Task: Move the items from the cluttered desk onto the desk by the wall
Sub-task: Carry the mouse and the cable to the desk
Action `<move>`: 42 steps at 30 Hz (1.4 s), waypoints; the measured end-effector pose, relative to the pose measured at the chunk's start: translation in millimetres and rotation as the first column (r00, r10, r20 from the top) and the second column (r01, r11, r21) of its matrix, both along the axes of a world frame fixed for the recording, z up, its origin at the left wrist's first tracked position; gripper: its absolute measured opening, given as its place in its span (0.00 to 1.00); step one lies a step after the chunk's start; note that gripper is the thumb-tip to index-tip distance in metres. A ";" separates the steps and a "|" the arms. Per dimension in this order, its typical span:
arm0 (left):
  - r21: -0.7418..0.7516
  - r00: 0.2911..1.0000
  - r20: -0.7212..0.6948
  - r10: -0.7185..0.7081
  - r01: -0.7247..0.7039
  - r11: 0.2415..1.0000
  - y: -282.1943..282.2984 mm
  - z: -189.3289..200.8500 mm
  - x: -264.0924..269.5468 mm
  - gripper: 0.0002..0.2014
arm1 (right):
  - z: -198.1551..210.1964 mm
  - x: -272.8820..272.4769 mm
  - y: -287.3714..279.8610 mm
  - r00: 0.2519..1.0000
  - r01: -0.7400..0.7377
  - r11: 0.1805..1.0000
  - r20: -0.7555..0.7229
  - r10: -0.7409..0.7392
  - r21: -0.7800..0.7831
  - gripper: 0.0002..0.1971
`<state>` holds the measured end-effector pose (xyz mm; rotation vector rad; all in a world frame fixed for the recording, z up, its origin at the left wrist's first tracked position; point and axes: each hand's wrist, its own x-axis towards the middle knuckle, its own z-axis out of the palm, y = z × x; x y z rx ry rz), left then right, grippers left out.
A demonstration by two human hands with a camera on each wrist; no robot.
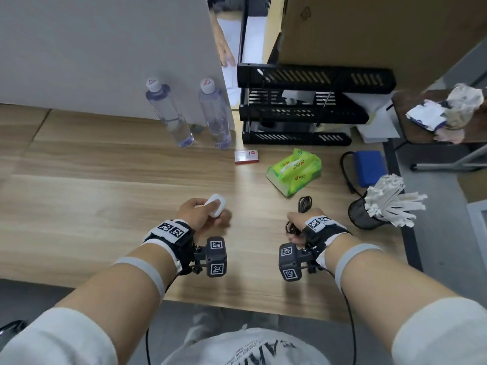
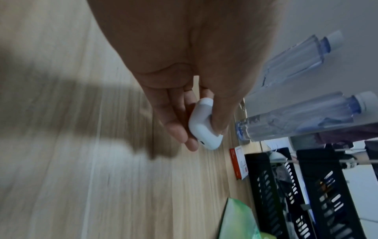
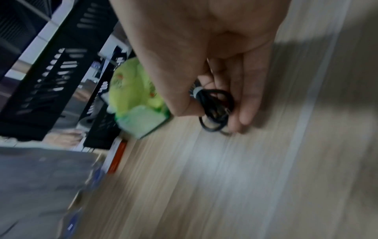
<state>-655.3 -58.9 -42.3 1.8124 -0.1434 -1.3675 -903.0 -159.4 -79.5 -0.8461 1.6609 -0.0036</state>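
Note:
My left hand (image 1: 200,214) holds a small white earbud case (image 1: 214,206) between thumb and fingers, just above the wooden desk (image 1: 105,185). The left wrist view shows the case (image 2: 202,124) pinched under the thumb with the fingers (image 2: 178,127) alongside. My right hand (image 1: 299,225) grips a coiled black cable (image 1: 304,204) low over the desk. In the right wrist view the cable bundle (image 3: 214,106) sits between thumb and fingers (image 3: 247,103).
Two clear water bottles (image 1: 168,111) (image 1: 214,114) stand by the white partition. A red-and-white card box (image 1: 246,157), green tissue pack (image 1: 293,171), black stacked paper tray (image 1: 303,106), blue box (image 1: 367,167) and mesh cup of white sticks (image 1: 384,204) lie to the right.

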 end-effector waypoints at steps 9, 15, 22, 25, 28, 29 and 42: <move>-0.147 0.957 0.009 0.292 -0.287 0.947 64.6 54.6 80.3 0.16 | 45.7 139.1 48.1 0.920 -0.212 0.973 0.319 0.229 -0.087 0.03; -0.258 0.918 0.023 0.396 -0.377 0.889 125.6 91.6 167.1 0.15 | 93.1 234.5 87.4 0.822 -0.343 0.919 0.411 0.394 -0.193 0.09; -0.380 0.887 -0.057 0.459 -0.444 0.811 204.5 104.2 295.4 0.17 | 128.1 372.4 153.1 0.791 -0.323 0.903 0.444 0.422 -0.282 0.07; -0.393 0.859 -0.065 0.509 -0.491 0.778 244.9 103.7 357.7 0.18 | 133.0 439.6 189.1 0.778 -0.351 0.880 0.423 0.464 -0.318 0.08; -0.385 0.832 -0.061 0.551 -0.529 0.756 288.2 107.4 413.1 0.14 | 133.9 501.2 223.5 0.770 -0.397 0.838 0.360 0.526 -0.376 0.06; -0.385 0.824 -0.060 0.563 -0.539 0.749 302.6 109.3 429.8 0.12 | 134.3 520.2 233.9 0.766 -0.410 0.825 0.344 0.543 -0.389 0.06; -0.469 0.648 -0.073 0.758 -0.693 0.548 423.2 121.2 609.9 0.11 | 148.8 739.7 311.3 0.651 -0.570 0.707 0.296 0.699 -0.419 0.09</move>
